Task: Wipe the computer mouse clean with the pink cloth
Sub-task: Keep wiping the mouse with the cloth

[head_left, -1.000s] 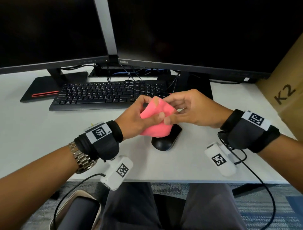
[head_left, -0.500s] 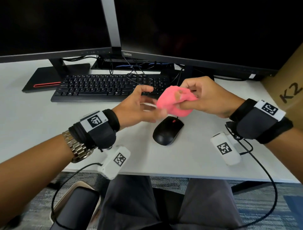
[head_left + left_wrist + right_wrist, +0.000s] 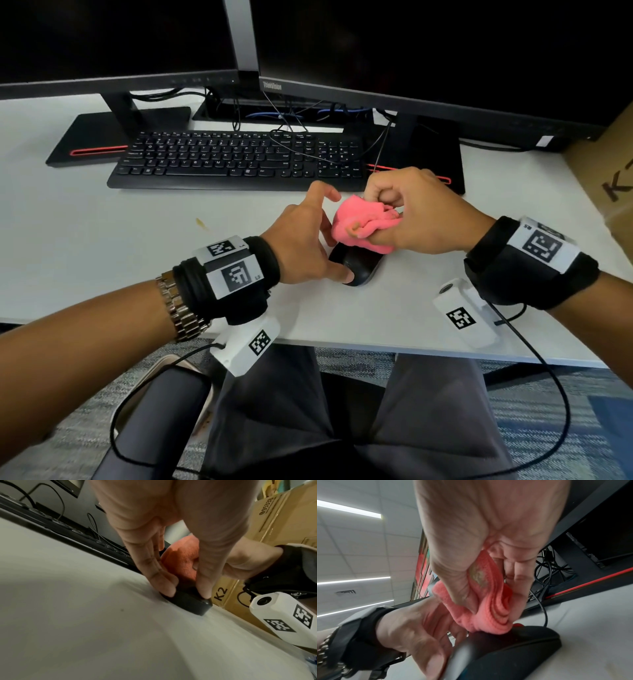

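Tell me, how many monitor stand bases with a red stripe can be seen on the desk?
2. One stand base lies at the far left of the desk, left of the keyboard. The other base lies behind the right hand, its stripe partly hidden.

White desk point(image 3: 102, 246) bears keyboard point(image 3: 236, 161), mouse point(image 3: 359, 265) (black), monitor stands point(image 3: 120, 137)

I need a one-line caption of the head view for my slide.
Left hand steadies the black mouse on the desk while right hand presses the bunched pink cloth onto it.
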### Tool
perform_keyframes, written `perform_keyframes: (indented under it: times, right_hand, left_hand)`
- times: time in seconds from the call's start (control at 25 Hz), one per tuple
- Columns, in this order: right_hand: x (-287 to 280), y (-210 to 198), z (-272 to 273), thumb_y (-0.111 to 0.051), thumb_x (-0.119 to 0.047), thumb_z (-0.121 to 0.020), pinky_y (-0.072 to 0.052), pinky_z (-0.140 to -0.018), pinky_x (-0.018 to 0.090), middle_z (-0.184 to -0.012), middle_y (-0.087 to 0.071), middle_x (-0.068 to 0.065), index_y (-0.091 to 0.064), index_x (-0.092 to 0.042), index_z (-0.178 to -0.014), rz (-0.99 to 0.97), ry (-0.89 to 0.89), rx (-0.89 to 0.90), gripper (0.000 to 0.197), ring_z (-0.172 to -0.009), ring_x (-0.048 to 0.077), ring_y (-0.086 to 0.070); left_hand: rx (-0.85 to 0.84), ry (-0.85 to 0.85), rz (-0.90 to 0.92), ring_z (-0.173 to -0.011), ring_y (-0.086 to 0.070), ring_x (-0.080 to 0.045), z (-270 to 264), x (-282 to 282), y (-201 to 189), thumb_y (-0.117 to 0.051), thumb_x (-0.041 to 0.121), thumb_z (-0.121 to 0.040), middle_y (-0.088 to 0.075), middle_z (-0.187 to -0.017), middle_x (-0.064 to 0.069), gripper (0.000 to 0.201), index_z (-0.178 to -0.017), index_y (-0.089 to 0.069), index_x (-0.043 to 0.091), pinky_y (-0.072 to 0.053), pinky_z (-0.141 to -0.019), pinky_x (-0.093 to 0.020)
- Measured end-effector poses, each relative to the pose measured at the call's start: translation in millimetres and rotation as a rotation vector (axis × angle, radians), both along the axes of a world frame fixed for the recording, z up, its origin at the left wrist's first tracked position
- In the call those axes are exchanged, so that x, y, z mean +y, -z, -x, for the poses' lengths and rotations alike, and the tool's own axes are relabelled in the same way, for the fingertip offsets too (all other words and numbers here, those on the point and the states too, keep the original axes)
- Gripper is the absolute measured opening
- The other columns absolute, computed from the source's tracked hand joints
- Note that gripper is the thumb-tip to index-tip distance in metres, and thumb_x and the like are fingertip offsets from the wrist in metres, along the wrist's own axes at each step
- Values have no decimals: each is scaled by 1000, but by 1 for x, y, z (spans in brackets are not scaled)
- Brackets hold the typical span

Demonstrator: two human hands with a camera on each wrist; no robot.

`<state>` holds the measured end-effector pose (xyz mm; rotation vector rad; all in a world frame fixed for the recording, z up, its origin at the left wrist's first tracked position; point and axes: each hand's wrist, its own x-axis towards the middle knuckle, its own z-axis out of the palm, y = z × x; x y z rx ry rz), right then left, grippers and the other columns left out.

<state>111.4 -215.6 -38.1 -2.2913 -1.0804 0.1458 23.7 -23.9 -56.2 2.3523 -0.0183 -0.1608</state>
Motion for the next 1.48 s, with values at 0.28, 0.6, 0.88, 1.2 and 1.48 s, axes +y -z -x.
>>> perform_keyframes:
  times: [0.28,0.6,0.88,1.2,1.48]
  right_hand:
    - [-5,-3,7,-87,-15,-76,-56,-70,31,-67,-72,13,-62,-10,-81,8,-90,107,26,-63,36,-63]
    - [-16,-2,0,-90,-19,-74,-48,-72,12,-64,-72,13,-62,-7,-81,-9,4,58,31,-64,37,-62]
    - [-8,-7,9,-87,-14,-75,-50,-60,23,-66,-70,16,-62,-8,-81,29,-115,72,27,-63,38,-62]
    - [-18,-4,1,-87,-16,-76,-47,-70,13,-63,-69,13,-60,-7,-80,8,-11,58,29,-63,39,-57]
    - [-14,-11,10,-86,-12,-77,-52,-64,35,-67,-71,14,-61,-8,-81,-2,-84,99,26,-59,30,-59]
  left_hand:
    - [69,0,-54,-67,-69,-21,3,-10,-1,-94,34,-52,-66,-93,-3,107,-133,-25,24,-60,-65,-35]
    - [30,19,-115,-74,-65,-14,-4,-12,3,-89,46,-51,-70,-86,-1,107,-132,-22,29,-54,-64,-29]
    - [47,16,-157,-77,-61,-17,-7,-13,-1,-89,48,-46,-61,-94,-4,109,-131,-26,26,-44,-58,-25]
    - [76,31,-132,-59,-67,-14,-5,-14,-1,-88,43,-53,-70,-85,-2,99,-129,-26,27,-51,-54,-26]
    - [28,69,-191,-73,-61,-11,-8,-12,-5,-90,49,-48,-64,-83,1,107,-131,-26,26,-48,-60,-27]
